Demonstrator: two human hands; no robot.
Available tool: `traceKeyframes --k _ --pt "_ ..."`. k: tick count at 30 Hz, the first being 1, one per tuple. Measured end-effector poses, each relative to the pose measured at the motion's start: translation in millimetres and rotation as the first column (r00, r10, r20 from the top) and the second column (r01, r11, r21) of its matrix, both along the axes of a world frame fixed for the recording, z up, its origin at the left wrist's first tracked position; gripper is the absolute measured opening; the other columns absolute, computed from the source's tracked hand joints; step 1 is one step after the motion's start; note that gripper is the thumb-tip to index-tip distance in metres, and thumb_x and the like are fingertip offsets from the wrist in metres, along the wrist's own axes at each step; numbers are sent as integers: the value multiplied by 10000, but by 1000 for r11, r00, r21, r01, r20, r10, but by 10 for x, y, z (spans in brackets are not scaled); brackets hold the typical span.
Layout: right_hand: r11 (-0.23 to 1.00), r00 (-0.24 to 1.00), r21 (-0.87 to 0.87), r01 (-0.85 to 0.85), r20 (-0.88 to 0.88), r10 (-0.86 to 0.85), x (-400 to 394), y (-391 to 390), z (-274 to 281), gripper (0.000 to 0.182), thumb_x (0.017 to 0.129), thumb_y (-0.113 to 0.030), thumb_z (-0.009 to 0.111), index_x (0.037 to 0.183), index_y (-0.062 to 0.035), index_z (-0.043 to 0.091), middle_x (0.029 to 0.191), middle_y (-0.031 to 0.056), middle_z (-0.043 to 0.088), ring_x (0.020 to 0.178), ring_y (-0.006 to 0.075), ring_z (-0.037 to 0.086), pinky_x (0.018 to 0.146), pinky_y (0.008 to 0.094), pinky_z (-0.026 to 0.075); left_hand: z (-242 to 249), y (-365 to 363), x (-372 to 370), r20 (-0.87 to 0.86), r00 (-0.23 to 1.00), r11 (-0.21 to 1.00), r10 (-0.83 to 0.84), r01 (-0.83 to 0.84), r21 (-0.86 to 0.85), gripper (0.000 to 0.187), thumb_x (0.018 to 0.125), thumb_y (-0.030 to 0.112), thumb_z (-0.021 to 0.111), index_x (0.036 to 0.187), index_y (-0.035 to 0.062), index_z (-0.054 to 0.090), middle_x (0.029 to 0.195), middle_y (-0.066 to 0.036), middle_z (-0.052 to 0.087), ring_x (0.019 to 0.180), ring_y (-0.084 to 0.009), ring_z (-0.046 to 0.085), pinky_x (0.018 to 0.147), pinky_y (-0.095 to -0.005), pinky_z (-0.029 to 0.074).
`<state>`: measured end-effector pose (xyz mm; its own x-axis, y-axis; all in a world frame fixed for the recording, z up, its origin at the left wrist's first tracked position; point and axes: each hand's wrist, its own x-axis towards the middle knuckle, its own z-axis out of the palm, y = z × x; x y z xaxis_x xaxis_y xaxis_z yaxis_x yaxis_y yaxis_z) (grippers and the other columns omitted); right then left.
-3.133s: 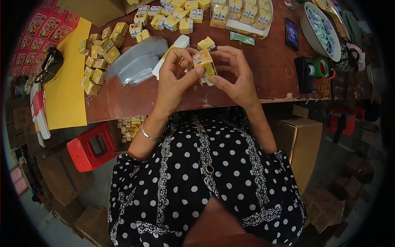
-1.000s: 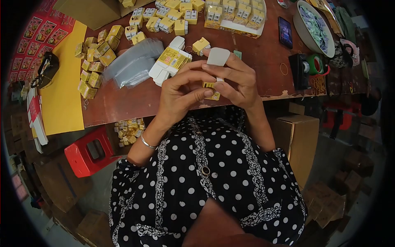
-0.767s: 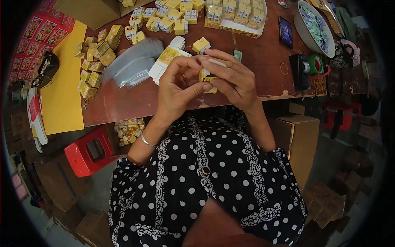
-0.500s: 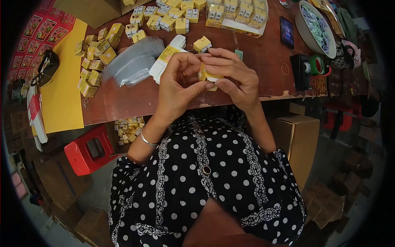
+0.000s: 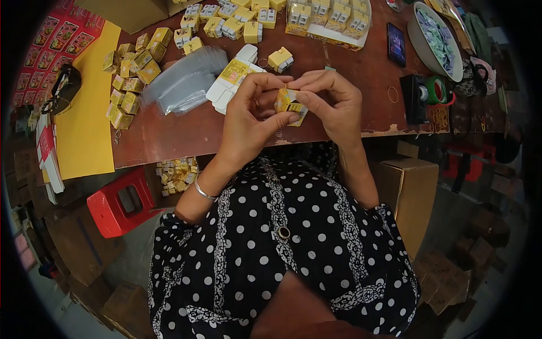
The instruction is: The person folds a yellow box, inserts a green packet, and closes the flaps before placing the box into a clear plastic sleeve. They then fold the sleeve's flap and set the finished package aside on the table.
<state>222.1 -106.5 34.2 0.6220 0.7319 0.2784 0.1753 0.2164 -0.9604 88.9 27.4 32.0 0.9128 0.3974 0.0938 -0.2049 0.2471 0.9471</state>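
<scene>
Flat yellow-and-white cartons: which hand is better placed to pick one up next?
Left, probably. The left hand is right beside the flat cartons; the right hand is farther off, past the small yellow box. Both hands hold that box, so the left would need freeing first.

Right of our grip on the box (image 5: 289,103), we have a broad stretch of bare table (image 5: 372,110) to pass over, with only a flat rubber band (image 5: 388,95) before the upright tape holder (image 5: 415,99) blocks us. Left of the grip, the cartons (image 5: 232,80) crowd our left hand (image 5: 248,117), and the bags (image 5: 189,85) lie past them. Just beyond the grip sits a toy (image 5: 280,59); farther out, the tray (image 5: 326,36) stands in the way, though a lane runs between it and the phone (image 5: 396,44).
</scene>
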Motion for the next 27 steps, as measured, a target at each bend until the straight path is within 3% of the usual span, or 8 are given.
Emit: traceKeyframes --k 2,15,18,20,22,24,25,27 --pt "997 998 75 -28 50 24 3 12 -45 77 881 -6 767 947 -8 726 1046 92 749 1016 176 693 889 314 550 -1 8 -4 13 1000 1000 9 -9 7 436 873 -92 737 1234 8 515 1372 -144 580 1159 -179 655 933 -281 587" --pt "986 850 143 -82 527 -6 132 -19 -107 155 859 -52 782 1002 -42 724 1134 105 736 1070 268 670 889 364 545 -110 17 -19 78 997 999 -17 19 -33 222 904 -74 713 1106 4 664 1450 -118 519 1157 -134 623 934 -261 563" --pt "990 819 78 -122 571 56 119 -56 -53 193 946 -90 694 1118 -4 689 1225 165 699 1149 283 643 951 379 530 -34 134 -66 20 996 961 89 -92 262 204 904 -84 688 1073 28 670 1411 -104 562 1155 -141 621 868 -269 579" --pt "998 985 27 65 158 -68 23 -98 -44 256 990 -128 643 1204 10 671 1271 171 680 1217 268 625 969 367 530 -15 546 -92 56 937 754 344 -311 578 217 897 -72 681 1067 63 682 1344 -101 615 1136 -179 636 820 -269 588" --pt "993 987 4 118 109 -118 136 -163 -162 297 1024 -151 608 1260 25 647 1248 160 689 1219 239 632 951 342 542 -38 1176 -228 126 811 529 572 -482 699 214 890 -33 706 1076 72 690 1340 -131 617 1129 -216 651 819 -301 588" --pt "963 970 -119 242 53 -237 270 -260 -348 287 1040 -172 601 1243 24 654 1192 143 710 1120 193 671 893 306 555 17 1695 -387 95 705 241 702 -361 901 306 875 65 757 1171 99 688 1369 -172 601 1154 -295 656 862 -378 578" --pt "964 970 -113 240 51 -236 293 -291 -389 287 1040 -172 601 1243 24 654 1192 143 710 1120 193 671 893 306 555 -52 1896 -417 99 705 235 703 -361 903 306 875 65 757 1171 99 688 1369 -172 601 1154 -295 656 862 -378 578" --pt "952 961 -166 257 -62 -270 324 -305 -449 261 1026 -156 636 1217 20 671 1119 95 725 1010 142 678 863 278 549 -170 2119 -412 277 588 -324 760 -27 946 471 849 196 808 1287 123 652 1362 -183 610 1160 -347 654 907 -430 550"
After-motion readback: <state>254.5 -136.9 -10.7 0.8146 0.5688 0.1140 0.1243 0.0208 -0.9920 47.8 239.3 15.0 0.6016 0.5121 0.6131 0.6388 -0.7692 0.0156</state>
